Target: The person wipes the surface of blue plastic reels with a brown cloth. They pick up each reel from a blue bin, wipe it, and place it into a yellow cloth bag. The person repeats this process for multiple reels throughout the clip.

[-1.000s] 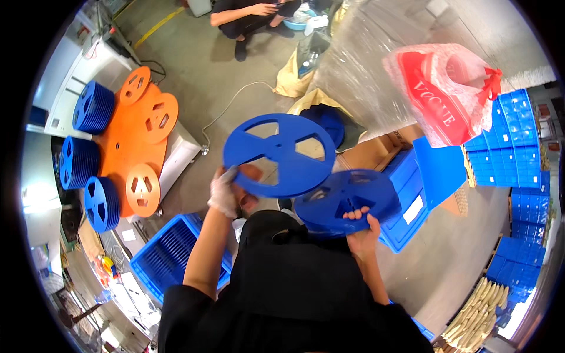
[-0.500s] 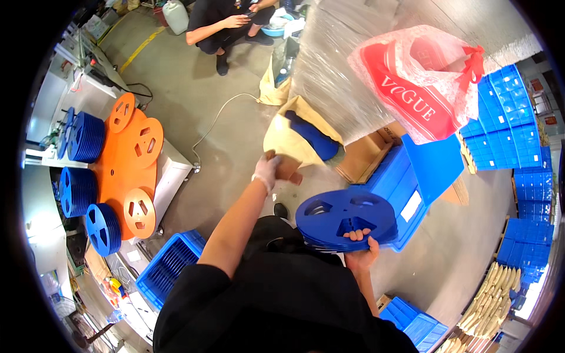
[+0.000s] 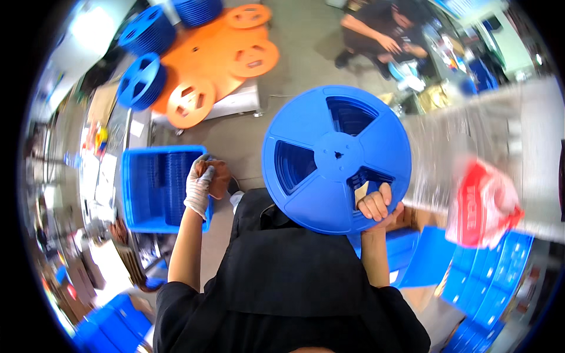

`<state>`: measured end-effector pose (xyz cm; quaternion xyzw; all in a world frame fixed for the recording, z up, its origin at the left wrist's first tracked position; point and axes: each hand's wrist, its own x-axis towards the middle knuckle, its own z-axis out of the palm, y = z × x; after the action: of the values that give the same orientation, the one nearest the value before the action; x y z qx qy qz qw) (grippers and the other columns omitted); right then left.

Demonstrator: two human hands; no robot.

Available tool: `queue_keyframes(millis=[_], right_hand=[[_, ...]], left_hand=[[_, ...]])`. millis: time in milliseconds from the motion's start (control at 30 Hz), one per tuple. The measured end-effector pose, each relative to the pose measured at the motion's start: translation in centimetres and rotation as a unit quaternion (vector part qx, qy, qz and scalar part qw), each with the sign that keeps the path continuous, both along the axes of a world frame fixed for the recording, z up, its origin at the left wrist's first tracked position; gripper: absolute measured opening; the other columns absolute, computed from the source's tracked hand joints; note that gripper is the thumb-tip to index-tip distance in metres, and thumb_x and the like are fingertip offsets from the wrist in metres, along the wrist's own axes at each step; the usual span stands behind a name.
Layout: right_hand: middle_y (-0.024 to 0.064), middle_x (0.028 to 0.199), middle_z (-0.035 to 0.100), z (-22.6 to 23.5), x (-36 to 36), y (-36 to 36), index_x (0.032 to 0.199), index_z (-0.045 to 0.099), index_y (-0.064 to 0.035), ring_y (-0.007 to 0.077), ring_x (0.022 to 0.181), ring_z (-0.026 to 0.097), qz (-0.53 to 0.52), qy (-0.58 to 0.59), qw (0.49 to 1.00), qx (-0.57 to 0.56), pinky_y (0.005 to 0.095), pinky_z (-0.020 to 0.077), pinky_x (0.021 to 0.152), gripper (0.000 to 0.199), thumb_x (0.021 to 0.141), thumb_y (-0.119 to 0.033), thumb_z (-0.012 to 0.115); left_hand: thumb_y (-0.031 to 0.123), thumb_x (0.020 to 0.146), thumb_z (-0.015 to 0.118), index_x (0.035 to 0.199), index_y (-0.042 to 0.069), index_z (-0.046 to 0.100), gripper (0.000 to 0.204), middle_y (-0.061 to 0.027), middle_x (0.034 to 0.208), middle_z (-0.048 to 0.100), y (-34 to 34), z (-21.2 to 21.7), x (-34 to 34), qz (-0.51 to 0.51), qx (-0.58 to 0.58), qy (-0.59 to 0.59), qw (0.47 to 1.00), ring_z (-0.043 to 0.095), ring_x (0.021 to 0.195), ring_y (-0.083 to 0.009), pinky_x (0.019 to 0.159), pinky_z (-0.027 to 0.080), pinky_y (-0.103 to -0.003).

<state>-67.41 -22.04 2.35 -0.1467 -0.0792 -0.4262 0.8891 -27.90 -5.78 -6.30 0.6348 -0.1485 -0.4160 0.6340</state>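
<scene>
The right hand (image 3: 378,209) grips round blue plastic reels (image 3: 325,162) through a five-o'clock cutout (image 3: 384,178), likely keeping them stacked. Near nine o'clock, the gloved left hand (image 3: 198,187) pinches brown cloth (image 3: 220,180).

Smooth, softly glossy plastic reels (image 3: 351,160) sit in the right grip (image 3: 378,207); the left grip (image 3: 199,185) holds matt brown cloth (image 3: 219,181), beside a smooth plastic crate (image 3: 159,228); wrinkled, glossy film (image 3: 441,132) spreads beyond the right grip.
</scene>
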Motion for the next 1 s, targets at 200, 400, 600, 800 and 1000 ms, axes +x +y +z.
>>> queue_keyframes(millis=[200,400,600,800,1000], right_hand=[[-0.0038,0.062,0.054,0.9,13.1,-1.9,0.083,0.045,-0.0120,0.0078,0.051,0.053,0.174,-0.104,0.975,-0.086,0.0262,0.0443,0.057,0.029,0.094,-0.035,0.059],[-0.0033,0.061,0.051,2.2,24.0,0.1,0.085,0.043,-0.0118,0.0098,0.055,0.052,0.264,-0.043,0.963,-0.034,0.0277,0.0416,0.059,0.029,0.093,-0.035,0.060],[-0.0041,0.060,0.050,2.0,32.4,1.5,0.084,0.041,-0.0135,0.0098,0.054,0.051,0.286,0.002,0.958,-0.026,0.0280,0.0413,0.059,0.032,0.092,-0.038,0.062],[-0.0032,0.057,0.048,2.6,41.0,4.7,0.083,0.042,-0.0133,0.0108,0.051,0.048,0.385,0.073,0.918,-0.061,0.0292,0.0412,0.058,0.035,0.088,-0.040,0.064],[-0.0019,0.056,0.046,3.2,45.3,5.3,0.082,0.042,-0.0123,0.0116,0.049,0.045,0.422,0.158,0.891,-0.058,0.0293,0.0400,0.058,0.036,0.084,-0.039,0.066]], left_hand=[[0.003,0.088,0.059,0.137,0.004,0.043,0.052,-0.0103,0.126,0.055,4.3,4.6,0.0,0.081,-0.112,-0.100,0.985,0.054,0.115,-0.0194,0.101,0.040,-0.031],[-0.012,0.062,0.057,0.126,0.003,0.054,0.065,-0.0224,0.125,0.053,7.7,7.1,7.0,-0.047,-0.015,-0.585,0.809,0.059,0.096,-0.0354,0.082,0.050,-0.039],[-0.002,0.071,0.063,0.119,0.002,0.059,0.048,-0.0205,0.122,0.057,11.8,4.4,15.2,0.098,0.020,-0.557,0.824,0.058,0.112,-0.0354,0.090,0.050,-0.039],[0.005,0.081,0.062,0.126,0.000,0.053,0.046,-0.0211,0.128,0.054,5.5,10.2,17.9,0.112,0.029,-0.465,0.878,0.054,0.119,-0.0312,0.096,0.045,-0.038],[0.015,0.074,0.061,0.137,-0.004,0.038,0.069,-0.0272,0.142,0.037,7.6,8.1,18.9,-0.115,-0.055,-0.513,0.849,0.035,0.135,-0.0399,0.111,0.028,-0.043]])
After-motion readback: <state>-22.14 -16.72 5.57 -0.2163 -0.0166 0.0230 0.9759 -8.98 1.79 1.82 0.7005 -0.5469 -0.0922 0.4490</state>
